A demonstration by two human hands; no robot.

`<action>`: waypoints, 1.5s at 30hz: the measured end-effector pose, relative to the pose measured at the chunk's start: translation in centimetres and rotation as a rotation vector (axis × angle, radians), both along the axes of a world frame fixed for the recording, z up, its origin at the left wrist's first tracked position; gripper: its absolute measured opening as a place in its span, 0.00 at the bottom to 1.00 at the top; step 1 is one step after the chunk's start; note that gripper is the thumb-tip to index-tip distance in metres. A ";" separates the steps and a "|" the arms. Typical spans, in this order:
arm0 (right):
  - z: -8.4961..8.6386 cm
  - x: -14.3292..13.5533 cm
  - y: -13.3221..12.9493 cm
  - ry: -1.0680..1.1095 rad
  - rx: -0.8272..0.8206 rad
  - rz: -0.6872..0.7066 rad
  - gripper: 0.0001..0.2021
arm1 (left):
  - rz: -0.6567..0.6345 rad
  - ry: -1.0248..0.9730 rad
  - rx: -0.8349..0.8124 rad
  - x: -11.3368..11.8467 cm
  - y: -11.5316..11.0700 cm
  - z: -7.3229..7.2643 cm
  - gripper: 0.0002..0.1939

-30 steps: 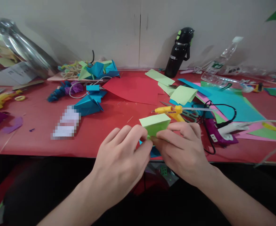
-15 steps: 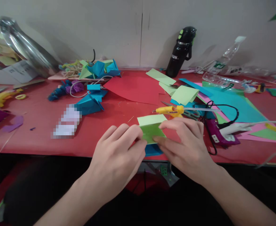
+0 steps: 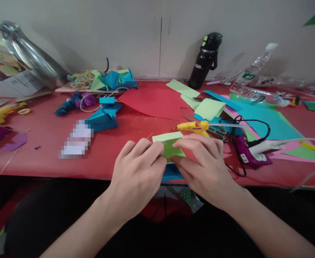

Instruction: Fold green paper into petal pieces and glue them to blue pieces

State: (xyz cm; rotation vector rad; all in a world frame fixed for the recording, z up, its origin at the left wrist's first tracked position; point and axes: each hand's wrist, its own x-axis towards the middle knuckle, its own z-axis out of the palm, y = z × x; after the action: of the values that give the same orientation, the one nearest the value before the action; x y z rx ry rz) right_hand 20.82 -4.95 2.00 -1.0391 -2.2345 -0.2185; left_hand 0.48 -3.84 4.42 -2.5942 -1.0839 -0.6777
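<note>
Between my hands is a piece of light green paper [image 3: 168, 147], folded crosswise, near the front edge of the table. My left hand [image 3: 141, 168] is closed on its left side, the thumb hidden behind the fingers. From the right, my right hand [image 3: 204, 166] pinches the same paper between thumb and fingers. A piece of blue paper [image 3: 172, 172] shows just below the green one, partly covered by both hands. Right behind the hands lies a yellow hot glue gun [image 3: 193, 125] with a clear glue stick in it.
Scissors [image 3: 218, 132], a purple power strip [image 3: 250, 152] and cables lie at right, with coloured paper sheets [image 3: 267, 118] behind. Blue folded paper pieces [image 3: 102, 120] and a red sheet [image 3: 154, 102] are farther back. A black bottle [image 3: 205, 61] leans by the wall; a metal jug [image 3: 33, 57] stands left.
The green paper and my right hand have shifted slightly left, toward my left hand. The paper's upper flap looks narrower and more tilted. Both hands keep hold of it.
</note>
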 end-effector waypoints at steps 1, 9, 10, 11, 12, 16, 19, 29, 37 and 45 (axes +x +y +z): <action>0.1 0.0 0.0 0.026 -0.013 0.004 0.05 | -0.006 -0.012 0.003 -0.1 0.1 0.0 0.09; 0.7 1.4 0.4 0.418 -0.230 0.014 0.18 | 0.039 -0.216 -0.130 -0.7 0.7 -0.4 0.06; 0.5 1.8 0.5 0.466 -0.276 0.023 0.18 | 0.042 -0.229 -0.162 -0.8 0.7 -0.5 0.06; 0.3 2.1 0.6 0.504 -0.313 0.031 0.17 | 0.040 -0.237 -0.192 -0.9 0.7 -0.5 0.06; 0.1 2.4 0.8 0.533 -0.336 0.039 0.16 | 0.034 -0.244 -0.220 -1.0 0.7 -0.6 0.06; -0.6 2.9 1.4 0.602 -0.430 0.050 0.14 | 0.011 -0.297 -0.341 -1.2 0.7 -0.9 0.07; -1.0 2.6 1.4 0.699 -0.617 0.080 0.16 | 0.029 -0.374 -0.413 -1.4 0.8 -1.4 0.07; -1.2 2.1 1.1 0.700 -0.643 0.047 0.13 | -0.046 -0.486 -0.566 -1.1 1.5 -2.0 0.06; -1.3 1.9 0.9 0.673 -0.610 0.069 0.13 | -0.095 -0.578 -0.602 -1.4 2.1 -3.7 0.15; -1.4 1.7 1.0 0.693 -0.605 0.060 0.12 | -0.088 -0.620 -0.707 -1.2 1.9 -3.6 0.12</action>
State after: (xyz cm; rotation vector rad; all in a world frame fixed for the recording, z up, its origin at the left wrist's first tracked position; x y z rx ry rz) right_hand 22.49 -3.93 0.56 -1.1159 -1.6959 0.7769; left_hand -0.75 -1.98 0.82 -3.1087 -1.6294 -1.3993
